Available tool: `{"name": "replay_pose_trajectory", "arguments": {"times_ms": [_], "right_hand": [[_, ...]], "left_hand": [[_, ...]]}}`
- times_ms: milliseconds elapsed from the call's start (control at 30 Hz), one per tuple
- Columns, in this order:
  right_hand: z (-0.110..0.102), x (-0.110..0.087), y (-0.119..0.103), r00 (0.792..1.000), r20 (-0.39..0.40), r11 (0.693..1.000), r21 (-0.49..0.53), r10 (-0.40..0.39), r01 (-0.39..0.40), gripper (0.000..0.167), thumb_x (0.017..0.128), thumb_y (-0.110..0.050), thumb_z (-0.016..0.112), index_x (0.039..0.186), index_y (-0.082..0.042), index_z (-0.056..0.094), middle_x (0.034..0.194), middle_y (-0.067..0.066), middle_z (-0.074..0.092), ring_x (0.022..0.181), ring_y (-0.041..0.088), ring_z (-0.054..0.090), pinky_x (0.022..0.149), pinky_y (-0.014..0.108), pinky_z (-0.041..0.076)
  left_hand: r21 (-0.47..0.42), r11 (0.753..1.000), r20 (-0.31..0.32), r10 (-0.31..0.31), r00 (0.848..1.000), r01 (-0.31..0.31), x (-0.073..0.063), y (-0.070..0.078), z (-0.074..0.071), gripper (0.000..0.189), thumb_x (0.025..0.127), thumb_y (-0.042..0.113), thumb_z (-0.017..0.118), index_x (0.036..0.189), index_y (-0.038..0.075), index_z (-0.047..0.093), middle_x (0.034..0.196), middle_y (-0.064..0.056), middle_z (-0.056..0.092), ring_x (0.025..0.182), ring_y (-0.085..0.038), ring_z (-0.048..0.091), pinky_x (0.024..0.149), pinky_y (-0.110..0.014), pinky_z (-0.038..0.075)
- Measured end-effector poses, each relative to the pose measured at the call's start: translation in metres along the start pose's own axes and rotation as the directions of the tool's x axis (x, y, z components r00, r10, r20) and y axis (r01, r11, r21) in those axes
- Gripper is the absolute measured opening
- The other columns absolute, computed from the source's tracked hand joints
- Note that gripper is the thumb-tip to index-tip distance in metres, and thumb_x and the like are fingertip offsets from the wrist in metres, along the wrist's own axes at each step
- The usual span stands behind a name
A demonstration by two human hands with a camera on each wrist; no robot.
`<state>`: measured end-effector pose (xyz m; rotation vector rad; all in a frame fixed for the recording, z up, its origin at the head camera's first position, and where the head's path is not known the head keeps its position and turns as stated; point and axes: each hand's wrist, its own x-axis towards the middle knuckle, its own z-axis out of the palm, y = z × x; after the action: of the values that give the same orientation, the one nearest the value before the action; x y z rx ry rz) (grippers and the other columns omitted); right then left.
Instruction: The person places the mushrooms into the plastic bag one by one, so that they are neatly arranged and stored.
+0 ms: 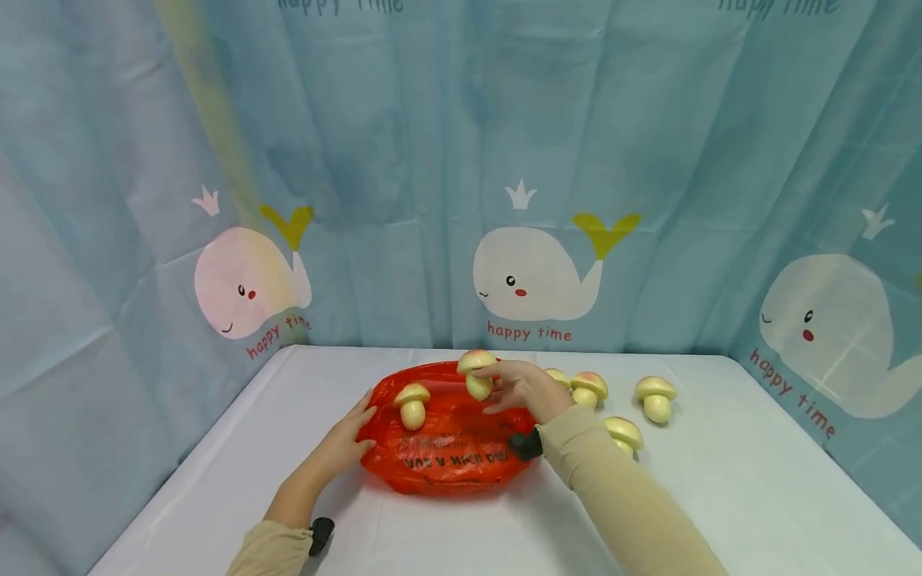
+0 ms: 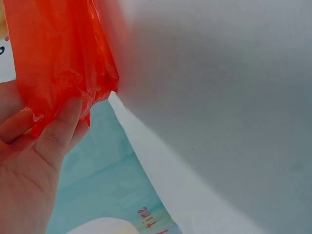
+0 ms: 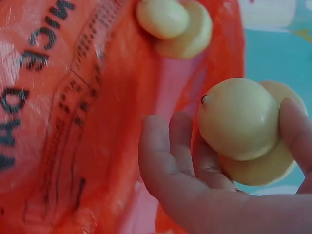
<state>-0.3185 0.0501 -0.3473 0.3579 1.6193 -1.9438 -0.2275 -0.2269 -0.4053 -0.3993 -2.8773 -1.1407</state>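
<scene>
A red plastic bag [image 1: 461,416] with dark printed letters lies spread on the white table. My left hand [image 1: 337,442] is at its left edge; in the left wrist view the thumb and fingers of that hand [image 2: 34,161] pinch the red plastic [image 2: 53,53]. My right hand [image 1: 529,388] holds a pale yellow toy mushroom [image 1: 477,374] over the bag's right half, its cap upward and tinged pink. The right wrist view shows this mushroom [image 3: 241,119] between thumb and fingers. Another toy mushroom [image 1: 413,406] is on the left part of the bag.
Several more toy mushrooms are on the table to the right, among them one [image 1: 655,398] standing apart and one [image 1: 623,434] beside my right sleeve. A blue curtain [image 1: 403,200] printed with whales hangs behind the table's back edge.
</scene>
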Motion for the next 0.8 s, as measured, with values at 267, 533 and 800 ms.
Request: {"name": "replay_pose_trajectory", "arguments": {"times_ms": [267,533,800], "right_hand": [[0.019,0.021,0.021,0.99,-0.138,0.98,-0.193,0.026,-0.052,0.057,0.089,-0.016,0.07,0.133,0.006,0.042,0.13,0.019,0.047,0.121,0.037,0.043,0.105,0.052,0.039],[0.031,0.029,0.052,0.937,-0.342,0.973,-0.229,-0.063,-0.018,0.054,0.082,-0.021,0.074,0.121,0.007,0.048,0.105,0.021,0.054,0.099,0.038,0.051,0.091,0.048,0.048],[0.034,0.032,0.052,0.944,-0.323,0.972,-0.234,-0.07,-0.008,0.062,0.08,-0.026,0.077,0.124,0.004,0.045,0.107,0.018,0.052,0.103,0.035,0.047,0.093,0.046,0.045]], "left_hand": [[-0.016,1.0,0.005,-0.02,1.0,0.02,-0.001,0.001,0.001,0.056,0.087,-0.014,0.057,0.138,-0.02,0.035,0.157,-0.026,0.014,0.141,-0.047,0.015,0.11,-0.059,0.024],[-0.01,1.0,-0.004,-0.006,1.0,0.006,-0.004,0.0,0.005,0.055,0.086,-0.015,0.058,0.136,-0.021,0.038,0.155,-0.028,0.018,0.14,-0.048,0.018,0.11,-0.058,0.024],[-0.014,1.0,-0.008,-0.002,1.0,0.002,-0.001,0.0,-0.001,0.055,0.087,-0.014,0.057,0.138,-0.02,0.036,0.157,-0.026,0.016,0.141,-0.047,0.017,0.11,-0.058,0.023]]}}
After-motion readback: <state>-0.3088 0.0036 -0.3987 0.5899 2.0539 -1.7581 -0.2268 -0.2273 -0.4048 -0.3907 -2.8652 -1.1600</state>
